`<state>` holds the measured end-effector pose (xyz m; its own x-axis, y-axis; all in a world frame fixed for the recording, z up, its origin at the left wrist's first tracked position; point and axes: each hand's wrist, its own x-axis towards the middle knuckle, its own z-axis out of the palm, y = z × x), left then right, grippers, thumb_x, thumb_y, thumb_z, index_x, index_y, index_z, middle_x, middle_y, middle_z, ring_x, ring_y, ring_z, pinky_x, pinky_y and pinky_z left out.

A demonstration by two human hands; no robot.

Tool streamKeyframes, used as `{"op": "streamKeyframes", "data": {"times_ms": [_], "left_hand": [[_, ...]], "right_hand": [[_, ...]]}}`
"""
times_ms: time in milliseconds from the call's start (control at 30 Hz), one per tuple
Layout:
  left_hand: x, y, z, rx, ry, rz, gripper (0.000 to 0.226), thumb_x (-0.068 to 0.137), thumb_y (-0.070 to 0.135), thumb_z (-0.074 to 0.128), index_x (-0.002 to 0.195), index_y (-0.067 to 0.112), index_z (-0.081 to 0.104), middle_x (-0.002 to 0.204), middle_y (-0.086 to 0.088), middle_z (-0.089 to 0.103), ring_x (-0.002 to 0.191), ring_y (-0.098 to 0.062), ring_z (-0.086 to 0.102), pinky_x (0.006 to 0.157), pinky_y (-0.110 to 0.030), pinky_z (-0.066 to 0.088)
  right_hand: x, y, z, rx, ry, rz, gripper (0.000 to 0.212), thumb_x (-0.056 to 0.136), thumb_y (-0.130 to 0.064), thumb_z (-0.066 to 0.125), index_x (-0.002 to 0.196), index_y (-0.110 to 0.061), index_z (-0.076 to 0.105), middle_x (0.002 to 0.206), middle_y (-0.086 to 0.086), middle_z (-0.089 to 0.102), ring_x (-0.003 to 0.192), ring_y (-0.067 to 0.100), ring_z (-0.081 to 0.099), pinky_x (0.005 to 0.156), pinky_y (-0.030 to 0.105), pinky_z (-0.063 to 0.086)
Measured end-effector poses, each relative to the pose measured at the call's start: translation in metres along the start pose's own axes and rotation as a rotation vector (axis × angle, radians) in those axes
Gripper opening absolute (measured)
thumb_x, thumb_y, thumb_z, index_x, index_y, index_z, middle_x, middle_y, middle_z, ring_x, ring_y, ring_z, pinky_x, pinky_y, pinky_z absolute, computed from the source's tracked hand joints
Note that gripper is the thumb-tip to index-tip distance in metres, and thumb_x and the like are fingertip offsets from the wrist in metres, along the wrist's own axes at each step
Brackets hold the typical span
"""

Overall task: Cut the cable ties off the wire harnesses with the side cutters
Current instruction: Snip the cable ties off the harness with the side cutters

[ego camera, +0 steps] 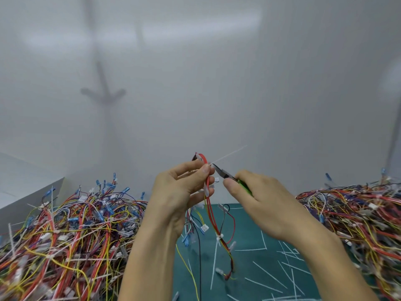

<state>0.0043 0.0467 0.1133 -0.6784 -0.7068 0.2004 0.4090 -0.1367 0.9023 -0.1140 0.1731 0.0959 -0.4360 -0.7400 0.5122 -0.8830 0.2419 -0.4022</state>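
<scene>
My left hand (182, 187) pinches a wire harness (211, 213) of red, yellow and black wires, holding it up above the green mat. A white cable tie (227, 154) sticks out up and to the right from the harness at my fingertips. My right hand (258, 198) grips green-handled side cutters (225, 173); the dark jaws point left and sit at the base of that tie. A second white cable tie (219, 237) wraps the hanging harness lower down.
A big heap of tied harnesses (65, 235) lies on the left, another heap (358, 224) on the right. The green cutting mat (249, 268) between them carries several cut white tie strips (269, 274). A white wall rises behind. A grey box edge (32, 196) stands far left.
</scene>
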Motion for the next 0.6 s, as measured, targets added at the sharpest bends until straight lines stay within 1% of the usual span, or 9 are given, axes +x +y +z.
{"op": "streamKeyframes", "data": {"times_ms": [100, 167, 300, 367, 500, 600], "left_hand": [[-0.0010, 0.0011, -0.0006, 0.001, -0.002, 0.020, 0.028, 0.068, 0.010, 0.074, 0.094, 0.000, 0.071, 0.079, -0.008, 0.075, 0.062, -0.015, 0.070, 0.052, -0.021, 0.055], [-0.0015, 0.0029, -0.0018, 0.012, -0.008, 0.028, 0.032, 0.064, 0.012, 0.074, 0.094, 0.000, 0.072, 0.079, -0.008, 0.076, 0.063, -0.015, 0.071, 0.052, -0.021, 0.055], [-0.0020, 0.0049, -0.0027, 0.023, -0.033, 0.013, 0.021, 0.074, 0.004, 0.073, 0.094, 0.000, 0.072, 0.079, -0.008, 0.075, 0.063, -0.015, 0.071, 0.052, -0.021, 0.056], [-0.0021, 0.0050, -0.0030, 0.043, -0.042, 0.010, 0.017, 0.077, 0.002, 0.072, 0.094, 0.001, 0.072, 0.079, -0.008, 0.075, 0.065, -0.016, 0.072, 0.053, -0.022, 0.056], [-0.0024, 0.0053, -0.0026, 0.045, -0.052, 0.000, 0.015, 0.077, 0.002, 0.072, 0.092, 0.002, 0.073, 0.081, -0.009, 0.075, 0.069, -0.018, 0.073, 0.054, -0.023, 0.057], [-0.0024, 0.0062, -0.0032, 0.035, -0.054, -0.001, 0.009, 0.074, 0.002, 0.074, 0.081, 0.006, 0.076, 0.082, -0.010, 0.075, 0.069, -0.020, 0.072, 0.054, -0.024, 0.057]], "right_hand": [[0.0009, -0.0015, -0.0002, 0.049, 0.032, -0.043, 0.052, 0.085, -0.074, 0.020, 0.078, -0.029, 0.045, 0.072, -0.007, 0.051, 0.073, 0.007, 0.047, 0.060, 0.030, 0.034], [0.0011, -0.0004, 0.0005, 0.031, 0.043, -0.056, 0.052, 0.084, -0.074, 0.018, 0.078, -0.029, 0.044, 0.074, -0.008, 0.051, 0.077, 0.005, 0.046, 0.063, 0.030, 0.036], [0.0022, 0.0026, 0.0029, -0.037, 0.048, -0.056, 0.047, 0.088, -0.070, 0.021, 0.083, -0.029, 0.044, 0.081, -0.011, 0.052, 0.087, 0.008, 0.044, 0.071, 0.033, 0.039], [0.0028, 0.0032, 0.0029, -0.056, 0.055, -0.061, 0.048, 0.086, -0.071, 0.019, 0.084, -0.030, 0.044, 0.082, -0.012, 0.051, 0.088, 0.011, 0.043, 0.073, 0.033, 0.040], [0.0023, 0.0033, 0.0017, -0.094, 0.085, -0.095, 0.052, 0.081, -0.075, 0.012, 0.084, -0.032, 0.041, 0.083, -0.012, 0.049, 0.087, 0.012, 0.041, 0.071, 0.032, 0.035], [0.0023, 0.0032, -0.0002, -0.120, 0.096, -0.108, 0.055, 0.081, -0.075, 0.011, 0.088, -0.033, 0.044, 0.085, -0.010, 0.050, 0.087, 0.013, 0.040, 0.070, 0.031, 0.032]]}}
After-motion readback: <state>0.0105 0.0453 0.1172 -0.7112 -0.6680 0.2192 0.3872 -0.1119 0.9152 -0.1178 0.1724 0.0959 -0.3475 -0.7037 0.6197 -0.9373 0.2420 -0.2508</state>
